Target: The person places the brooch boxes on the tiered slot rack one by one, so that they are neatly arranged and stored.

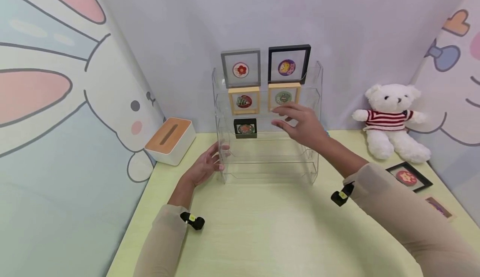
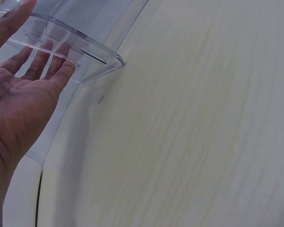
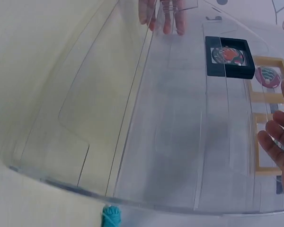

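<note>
A clear tiered display rack (image 1: 270, 179) stands against the back wall. My left hand (image 1: 205, 165) holds its left side panel, thumb and fingers on either side in the left wrist view. My right hand (image 1: 300, 123) is in front of the light wooden frame with a green badge (image 1: 283, 98), thumb and fingers apart, nothing between them. Beside that frame is a wooden frame with a red and green badge (image 1: 244, 101). Above sit a grey frame (image 1: 241, 68) and a black frame (image 1: 288, 65). A small black frame (image 1: 245, 128) occupies the tier below.
A white tissue box with a wooden lid (image 1: 170, 139) is at the left. At the right sits a white teddy bear (image 1: 395, 121), with a black frame (image 1: 409, 177) and a wooden frame (image 1: 438, 207) lying nearby. A teal yarn-like item (image 3: 111, 216) lies beside the rack.
</note>
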`<state>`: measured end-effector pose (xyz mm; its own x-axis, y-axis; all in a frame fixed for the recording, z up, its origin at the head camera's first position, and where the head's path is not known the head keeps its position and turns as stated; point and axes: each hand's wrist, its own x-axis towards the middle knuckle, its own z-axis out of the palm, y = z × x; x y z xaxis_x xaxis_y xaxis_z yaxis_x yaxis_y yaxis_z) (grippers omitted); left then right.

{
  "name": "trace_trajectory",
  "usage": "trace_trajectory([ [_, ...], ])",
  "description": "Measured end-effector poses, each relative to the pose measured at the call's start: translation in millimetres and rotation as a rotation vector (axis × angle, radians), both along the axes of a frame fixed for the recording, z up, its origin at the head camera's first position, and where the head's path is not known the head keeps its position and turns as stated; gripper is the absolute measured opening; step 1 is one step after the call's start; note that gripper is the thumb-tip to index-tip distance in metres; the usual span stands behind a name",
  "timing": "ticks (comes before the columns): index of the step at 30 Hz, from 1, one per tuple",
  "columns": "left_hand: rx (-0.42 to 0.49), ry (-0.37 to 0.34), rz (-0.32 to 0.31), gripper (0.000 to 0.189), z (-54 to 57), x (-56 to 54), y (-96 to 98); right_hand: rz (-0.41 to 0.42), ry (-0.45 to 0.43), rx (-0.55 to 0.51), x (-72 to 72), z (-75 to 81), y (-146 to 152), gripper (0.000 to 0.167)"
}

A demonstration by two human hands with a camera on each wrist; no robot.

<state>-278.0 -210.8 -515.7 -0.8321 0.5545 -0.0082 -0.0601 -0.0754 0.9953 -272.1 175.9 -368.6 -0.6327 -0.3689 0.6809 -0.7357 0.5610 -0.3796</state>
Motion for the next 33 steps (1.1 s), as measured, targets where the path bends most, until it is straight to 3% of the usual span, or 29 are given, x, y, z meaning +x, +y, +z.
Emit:
trace_trajectory([
  [8,-0.012,0.003,-0.009,0.102,-1.2,1.0,0.0,-0.011,0.058,-0.033,15.8,5.7,54.8,0.034],
  [15,0.032,0.007,-0.016,0.103,-2.3,2.6,-0.8,-0.184,-0.020,0.001,41.4,15.5,112.2,0.026],
  [25,0.043,0.006,-0.008,0.104,-2.2,4.3,-2.3,-0.348,-0.229,0.080,74.3,-7.8,195.8,0.026],
  [33,0.038,0.007,-0.011,0.100,-0.7,3.9,0.7,-0.499,-0.335,0.151,111.5,-35.1,252.8,0.025],
])
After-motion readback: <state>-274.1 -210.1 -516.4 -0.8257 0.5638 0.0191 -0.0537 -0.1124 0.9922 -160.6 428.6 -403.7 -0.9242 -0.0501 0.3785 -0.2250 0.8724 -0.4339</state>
